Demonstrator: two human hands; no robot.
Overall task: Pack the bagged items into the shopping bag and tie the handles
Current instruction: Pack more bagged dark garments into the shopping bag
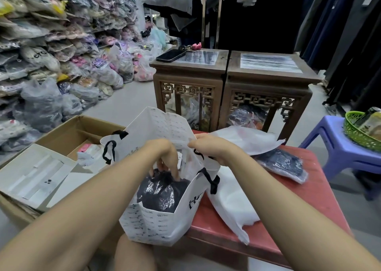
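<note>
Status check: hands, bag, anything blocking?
Left hand grips dark bagged item inside shopping bag. Right hand pinches bag rim open. Handles untied; second bagged item on red table. Nothing blocking.

One shopping bag (156,223). Two dark bagged items (162,190), (282,164). Two carved wooden stands (185,74), (268,80). One cardboard box (64,131). One phone (171,55). One purple stool (334,140).
</note>
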